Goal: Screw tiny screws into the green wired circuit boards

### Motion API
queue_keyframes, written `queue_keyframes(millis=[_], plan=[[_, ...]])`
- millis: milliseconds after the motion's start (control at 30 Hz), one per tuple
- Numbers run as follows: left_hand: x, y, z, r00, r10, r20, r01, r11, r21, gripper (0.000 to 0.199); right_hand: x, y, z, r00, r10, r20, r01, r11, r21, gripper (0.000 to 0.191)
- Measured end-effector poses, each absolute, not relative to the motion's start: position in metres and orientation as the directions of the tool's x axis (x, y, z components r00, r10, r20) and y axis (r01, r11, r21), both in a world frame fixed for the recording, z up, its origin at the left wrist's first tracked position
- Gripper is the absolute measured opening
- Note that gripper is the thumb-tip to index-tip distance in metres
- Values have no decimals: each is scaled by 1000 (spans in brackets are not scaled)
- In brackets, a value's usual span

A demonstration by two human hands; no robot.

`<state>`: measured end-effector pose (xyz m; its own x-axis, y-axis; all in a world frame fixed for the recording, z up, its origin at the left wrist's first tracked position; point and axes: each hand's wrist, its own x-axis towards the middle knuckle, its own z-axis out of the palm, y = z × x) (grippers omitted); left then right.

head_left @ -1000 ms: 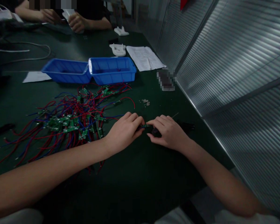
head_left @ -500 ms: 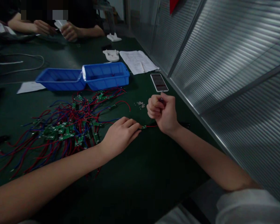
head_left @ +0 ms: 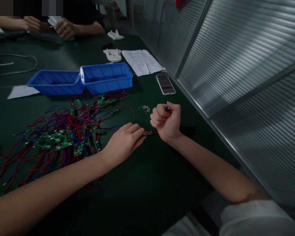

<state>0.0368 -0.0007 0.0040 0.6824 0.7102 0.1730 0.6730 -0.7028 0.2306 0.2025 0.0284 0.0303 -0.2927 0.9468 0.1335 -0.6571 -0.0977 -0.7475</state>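
Observation:
My left hand (head_left: pixel 125 141) pinches one end of a small green circuit board (head_left: pixel 150 132) against the table. From the board's far end a red wire runs right, under my other hand. My right hand (head_left: pixel 166 122) is a closed fist just above and right of that board. A bit of something dark shows inside the curled fingers, but most of it is hidden. To the left lies a tangled pile of green circuit boards (head_left: pixel 60 139) with red and blue wires. Beyond the fingers is a scatter of tiny metal parts (head_left: pixel 145 108), maybe screws.
Two blue bins (head_left: pixel 105 87) stand behind the pile. A phone (head_left: pixel 166 85), printed sheets (head_left: pixel 140 60) with a pen, and white plastic parts (head_left: pixel 113 55) lie farther back. A dark object (head_left: pixel 190 130) rests right of my fist. Blinds (head_left: pixel 236 65) border the right. Another person's hands (head_left: pixel 64 29) work opposite.
The whole view has shifted slightly, so things sit a little farther left. My right fist is slightly lower and nearer the board. My left hand keeps its pinch.

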Motion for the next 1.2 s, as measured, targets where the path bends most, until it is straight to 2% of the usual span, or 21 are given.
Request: queue_keyframes(millis=[167,800,900,1033,1100,1167,1200], plan=[[36,1,2,646,742,181,664,-663,347,19,200,26,29,-308,940,147,-645,-93,-758,45],[37,0,3,628,761,165,683,-640,351,16,201,20,20,-354,904,240,-531,17,-847,46],[37,0,3,633,757,165,683,-646,341,16,199,19,22,-427,868,252,-458,32,-888,48],[37,0,2,632,757,166,689,-647,328,18,203,19,34,-529,820,220,-306,57,-950,42],[38,0,2,630,757,173,686,-647,333,17,210,19,44,-529,809,255,-193,178,-965,35],[38,-1,1,627,756,187,683,-649,336,16,221,18,55,-531,783,326,-82,335,-939,19],[38,-1,1,626,755,193,681,-651,335,16,226,18,60,-552,763,336,-24,389,-921,18]])
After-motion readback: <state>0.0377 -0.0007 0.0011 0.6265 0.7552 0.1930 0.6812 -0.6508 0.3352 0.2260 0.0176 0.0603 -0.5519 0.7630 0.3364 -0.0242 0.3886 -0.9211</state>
